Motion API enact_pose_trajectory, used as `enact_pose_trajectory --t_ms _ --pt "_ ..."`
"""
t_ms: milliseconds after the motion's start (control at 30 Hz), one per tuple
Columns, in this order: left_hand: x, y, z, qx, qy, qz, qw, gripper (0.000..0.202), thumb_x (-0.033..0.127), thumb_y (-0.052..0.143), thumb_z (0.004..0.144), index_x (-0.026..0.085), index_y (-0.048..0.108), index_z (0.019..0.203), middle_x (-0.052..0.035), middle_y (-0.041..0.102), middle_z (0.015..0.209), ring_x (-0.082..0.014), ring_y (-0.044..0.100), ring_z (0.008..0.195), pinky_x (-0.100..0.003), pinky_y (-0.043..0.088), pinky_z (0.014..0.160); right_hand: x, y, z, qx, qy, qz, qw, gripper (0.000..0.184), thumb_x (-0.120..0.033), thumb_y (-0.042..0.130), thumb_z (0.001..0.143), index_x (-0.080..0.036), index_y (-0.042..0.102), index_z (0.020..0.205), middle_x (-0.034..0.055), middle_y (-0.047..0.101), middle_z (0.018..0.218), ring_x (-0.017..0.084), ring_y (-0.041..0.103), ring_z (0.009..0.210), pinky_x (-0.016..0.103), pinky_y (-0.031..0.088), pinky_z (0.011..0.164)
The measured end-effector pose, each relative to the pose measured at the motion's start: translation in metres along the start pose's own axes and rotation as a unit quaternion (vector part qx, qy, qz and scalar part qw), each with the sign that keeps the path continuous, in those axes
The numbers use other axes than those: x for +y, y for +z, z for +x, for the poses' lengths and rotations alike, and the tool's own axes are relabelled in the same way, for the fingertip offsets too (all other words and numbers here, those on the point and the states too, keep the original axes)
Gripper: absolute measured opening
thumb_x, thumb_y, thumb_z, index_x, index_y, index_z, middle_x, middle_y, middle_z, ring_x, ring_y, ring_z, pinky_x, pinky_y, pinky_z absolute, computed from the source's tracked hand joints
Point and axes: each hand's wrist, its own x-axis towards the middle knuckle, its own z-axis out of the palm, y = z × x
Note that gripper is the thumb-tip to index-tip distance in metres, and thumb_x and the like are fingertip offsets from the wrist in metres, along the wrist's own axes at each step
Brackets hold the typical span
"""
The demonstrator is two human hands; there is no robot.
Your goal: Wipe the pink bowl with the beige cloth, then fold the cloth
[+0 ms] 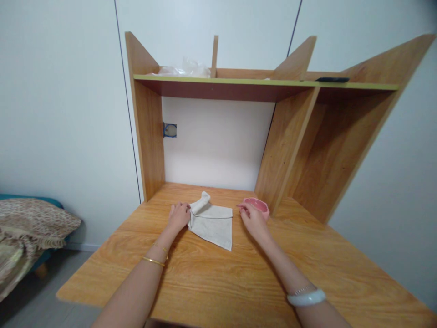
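Observation:
A light grey cloth (215,228) lies on the wooden desk, spread flat toward the right and bunched up at its left end. My left hand (179,216) is closed on that bunched left edge, with the fingertips partly hidden by the fabric. To the right of the cloth, my right hand (251,217) hovers in front of a pink bowl (262,207) with an angular rim. Its fingers are bent and point left, apart from the cloth. Whether they touch the bowl or pinch something small, I cannot make out.
A wooden shelf unit (218,83) stands on the back of the desk (218,282), holding a clear plastic bag (186,69) and a dark flat object (332,79). An open wall socket box (170,130) shows at the back left. A patterned blanket (34,223) lies at far left.

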Motion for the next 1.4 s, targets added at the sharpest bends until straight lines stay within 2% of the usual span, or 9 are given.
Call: enact_pose_trajectory --t_ms 133,267,500,700,833,967,1167,1300,1400 --pt "-0.005 -0.004 0.001 -0.024 0.064 -0.015 0.998 0.030 0.017 0.035 0.083 0.018 0.059 0.102 -0.0085 0.060 0.111 -0.0197 0.051 0.104 -0.034 0.030 0.091 -0.015 0.018 -0.009 -0.107 -0.053 -0.050 0.992 0.033 -0.013 0.036 0.080 -0.016 0.058 0.104 0.0078 0.060 0.107 0.017 0.053 0.101 0.028 0.038 0.088" --pt "-0.004 -0.011 -0.004 -0.026 0.086 0.017 0.996 0.032 0.017 0.038 0.082 0.019 0.057 0.107 -0.0089 0.059 0.113 -0.0216 0.052 0.101 -0.034 0.031 0.089 -0.017 0.022 -0.013 -0.155 -0.056 -0.094 0.982 0.041 -0.008 0.035 0.079 -0.016 0.052 0.116 0.0082 0.052 0.123 0.018 0.049 0.109 0.028 0.036 0.091" --pt "0.006 -0.031 -0.014 -0.024 -0.006 0.116 0.993 0.028 0.020 0.039 0.079 0.020 0.064 0.092 -0.0132 0.062 0.105 -0.0315 0.049 0.102 -0.038 0.036 0.078 -0.009 0.024 -0.017 -0.220 -0.072 -0.124 0.965 0.044 -0.005 0.033 0.080 -0.018 0.049 0.119 0.0085 0.054 0.119 0.017 0.052 0.106 0.026 0.037 0.086" --pt "0.004 -0.040 -0.017 0.008 -0.083 0.172 0.982 0.032 0.016 0.038 0.078 0.010 0.064 0.095 -0.0210 0.059 0.105 -0.0338 0.047 0.104 -0.040 0.035 0.079 -0.014 0.020 -0.015 -0.214 -0.031 -0.179 0.960 0.039 -0.005 0.031 0.080 -0.019 0.054 0.108 0.0077 0.057 0.111 0.018 0.055 0.094 0.026 0.038 0.072" --pt "0.002 -0.041 -0.017 0.017 -0.097 0.193 0.976 0.031 0.013 0.038 0.076 0.009 0.063 0.093 -0.0215 0.057 0.106 -0.0339 0.047 0.104 -0.040 0.034 0.080 -0.012 0.017 -0.015 -0.200 -0.005 -0.198 0.959 0.034 -0.006 0.033 0.078 -0.018 0.056 0.101 0.0086 0.057 0.106 0.019 0.055 0.089 0.026 0.036 0.068" --pt "0.004 -0.036 -0.014 0.046 -0.035 0.155 0.986 0.028 0.017 0.039 0.077 0.010 0.061 0.093 -0.0199 0.057 0.103 -0.0326 0.047 0.102 -0.039 0.035 0.080 -0.006 0.015 -0.014 -0.175 0.002 -0.186 0.967 0.034 -0.006 0.034 0.078 -0.017 0.054 0.103 0.0095 0.055 0.107 0.019 0.054 0.093 0.026 0.036 0.072" --pt "0.010 -0.022 -0.009 0.000 0.148 0.041 0.988 0.019 0.015 0.043 0.073 0.017 0.059 0.084 -0.0083 0.059 0.090 -0.0219 0.049 0.090 -0.030 0.036 0.081 0.001 0.013 -0.011 -0.175 -0.001 -0.174 0.969 0.042 -0.004 0.032 0.080 -0.015 0.049 0.116 0.0125 0.052 0.114 0.020 0.053 0.100 0.026 0.036 0.078" --pt "0.013 -0.019 -0.010 -0.018 0.183 0.005 0.983 0.017 0.012 0.048 0.068 0.018 0.058 0.081 -0.0053 0.057 0.084 -0.0198 0.049 0.086 -0.029 0.036 0.081 0.002 0.014 -0.011 -0.202 0.009 -0.193 0.960 0.039 -0.005 0.032 0.081 -0.015 0.053 0.112 0.0130 0.054 0.111 0.021 0.054 0.097 0.028 0.037 0.077" --pt "0.018 -0.020 -0.013 -0.055 0.193 -0.045 0.979 0.015 0.010 0.048 0.065 0.017 0.056 0.076 -0.0030 0.057 0.077 -0.0165 0.050 0.077 -0.025 0.037 0.073 0.003 0.014 -0.010 -0.205 0.017 -0.188 0.960 0.033 -0.007 0.035 0.080 -0.016 0.057 0.103 0.0116 0.056 0.106 0.020 0.055 0.095 0.028 0.036 0.076"
